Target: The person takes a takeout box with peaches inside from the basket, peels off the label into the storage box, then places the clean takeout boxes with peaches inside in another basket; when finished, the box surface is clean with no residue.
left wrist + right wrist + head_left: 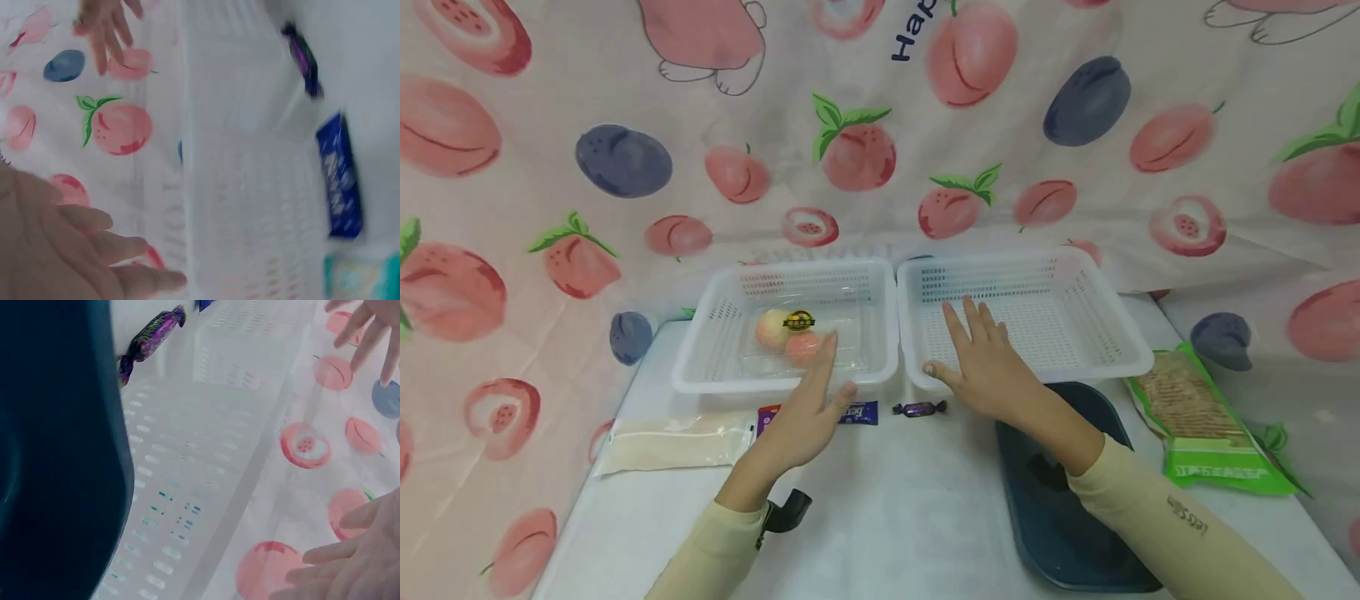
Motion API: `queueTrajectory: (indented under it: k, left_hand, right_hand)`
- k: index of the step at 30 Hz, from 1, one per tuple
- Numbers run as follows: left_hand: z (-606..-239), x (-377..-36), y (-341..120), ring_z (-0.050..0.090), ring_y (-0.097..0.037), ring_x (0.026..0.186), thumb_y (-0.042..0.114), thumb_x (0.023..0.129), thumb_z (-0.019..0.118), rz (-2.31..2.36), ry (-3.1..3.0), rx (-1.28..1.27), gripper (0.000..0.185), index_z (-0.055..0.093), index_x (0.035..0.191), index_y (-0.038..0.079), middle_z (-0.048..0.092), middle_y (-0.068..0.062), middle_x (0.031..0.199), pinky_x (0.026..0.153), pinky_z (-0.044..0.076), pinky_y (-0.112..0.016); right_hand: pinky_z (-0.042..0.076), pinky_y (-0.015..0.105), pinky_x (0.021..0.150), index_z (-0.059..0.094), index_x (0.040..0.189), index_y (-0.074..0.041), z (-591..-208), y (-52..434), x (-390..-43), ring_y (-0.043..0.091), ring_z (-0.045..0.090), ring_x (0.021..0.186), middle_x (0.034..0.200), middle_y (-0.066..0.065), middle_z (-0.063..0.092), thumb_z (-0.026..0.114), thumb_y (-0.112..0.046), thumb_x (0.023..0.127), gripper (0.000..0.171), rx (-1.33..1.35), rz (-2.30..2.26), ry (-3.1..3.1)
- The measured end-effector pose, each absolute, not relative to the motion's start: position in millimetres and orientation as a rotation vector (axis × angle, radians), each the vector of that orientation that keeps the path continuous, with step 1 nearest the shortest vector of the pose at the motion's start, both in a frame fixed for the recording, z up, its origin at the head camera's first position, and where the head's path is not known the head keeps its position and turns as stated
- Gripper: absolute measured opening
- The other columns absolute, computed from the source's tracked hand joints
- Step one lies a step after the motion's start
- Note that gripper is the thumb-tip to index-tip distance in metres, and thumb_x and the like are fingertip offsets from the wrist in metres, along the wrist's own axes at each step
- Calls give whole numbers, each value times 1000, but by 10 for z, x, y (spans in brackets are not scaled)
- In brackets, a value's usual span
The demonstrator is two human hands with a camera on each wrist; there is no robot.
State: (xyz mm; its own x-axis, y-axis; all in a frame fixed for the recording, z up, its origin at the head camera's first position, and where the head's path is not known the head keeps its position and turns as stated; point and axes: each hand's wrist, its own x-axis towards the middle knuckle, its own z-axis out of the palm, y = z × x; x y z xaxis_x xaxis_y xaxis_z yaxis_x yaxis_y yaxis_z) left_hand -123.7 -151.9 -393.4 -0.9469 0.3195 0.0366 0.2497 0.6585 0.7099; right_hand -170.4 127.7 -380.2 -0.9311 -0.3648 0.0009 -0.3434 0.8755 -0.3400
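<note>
My left hand point(797, 421) is held over the front of the left white basket point(711, 386), fingers extended and thumb apart, holding nothing. Inside that basket sits a clear plastic box point(850, 329) with two peach-coloured round items point(772, 329) and a black-and-gold label. Over the right white basket point(1108, 358), my right hand point(988, 367) is spread with nothing in it. A purple twist-wrapped candy point(919, 409) lies between the hands, in front of the baskets. Beside it, a blue wrapped bar point(340, 178) is partly hidden by my left hand in the head view.
At the left lies a long clear packet point(677, 442) with pale contents. A dark blue tray point(1075, 533) sits under my right forearm. To its right is a green-edged bag point(1210, 425) with brown contents. A fruit-print cloth point(850, 208) hangs behind the baskets.
</note>
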Motion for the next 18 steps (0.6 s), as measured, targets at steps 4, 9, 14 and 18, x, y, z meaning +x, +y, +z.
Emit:
queueTrajectory:
  k: [4,9,14,18]
  left_hand:
    - [-4003,-1151,-1553,37,-42,152,39,115,36,1544,2708,361,64,20,166,4,37,-22,166,124,31,-61]
    - [-4055,-1137,-1613,73,-40,112,31,116,34,1948,2564,-26,52,56,136,-12,69,-30,124,97,61,-39]
    - [-4152,-1180,-1725,78,-33,100,34,116,33,2096,2301,-341,62,59,125,-21,70,-37,114,83,63,-26]
    - [-4262,-1219,-1799,77,-35,103,34,117,30,2080,2215,-430,64,57,127,-23,69,-38,118,83,63,-28]
  right_hand:
    - [20,64,127,10,166,2,-3783,1235,-1759,47,11,160,173,29,8,54,-49,107,89,-586,-700,2958]
    - [23,58,128,21,163,5,-3735,1089,-1878,42,23,159,171,25,22,50,-43,110,77,-494,-961,2910]
    - [37,55,122,34,160,4,-3663,863,-1986,41,45,148,165,23,39,49,-40,111,68,-398,-1181,2835]
    - [47,52,116,38,159,3,-3672,675,-2075,41,55,139,158,23,48,49,-39,111,65,-395,-1256,2769]
